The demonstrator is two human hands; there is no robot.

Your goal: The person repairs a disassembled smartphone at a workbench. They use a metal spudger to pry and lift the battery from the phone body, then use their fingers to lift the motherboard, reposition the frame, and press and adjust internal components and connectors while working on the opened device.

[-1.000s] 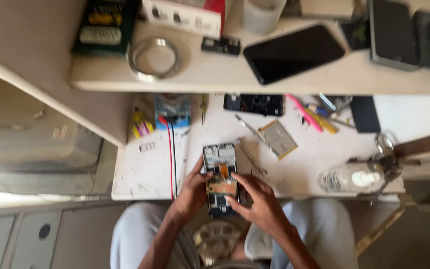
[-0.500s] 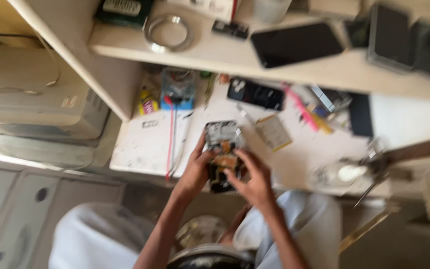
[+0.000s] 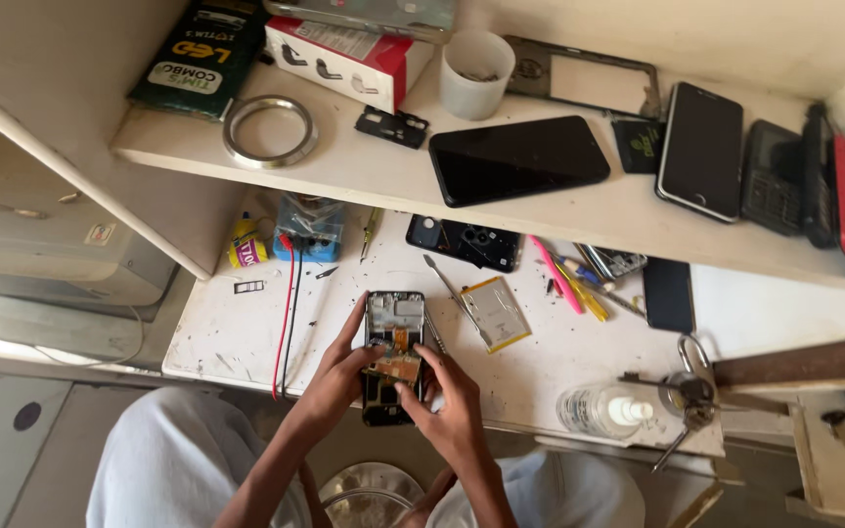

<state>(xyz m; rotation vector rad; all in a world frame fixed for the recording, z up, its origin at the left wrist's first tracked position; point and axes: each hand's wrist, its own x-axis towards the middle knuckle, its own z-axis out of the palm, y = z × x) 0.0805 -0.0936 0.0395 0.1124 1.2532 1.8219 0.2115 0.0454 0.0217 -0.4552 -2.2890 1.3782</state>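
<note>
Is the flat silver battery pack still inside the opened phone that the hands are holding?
No. The battery pack lies on the white table, right of the opened phone held by the left hand and right hand.

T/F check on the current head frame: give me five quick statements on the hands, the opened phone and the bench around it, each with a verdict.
1. Both hands, left hand and right hand, are on the opened phone. True.
2. The opened phone lies on the upper shelf. False: it is held at the front edge of the white worktable.
3. A loose flat battery lies on the table right of the phone. True.
4. The clear spray bottle stands upright. False: it lies on its side.
5. The white cup sits on the worktable. False: it stands on the shelf, beside a red-and-white box.
</note>
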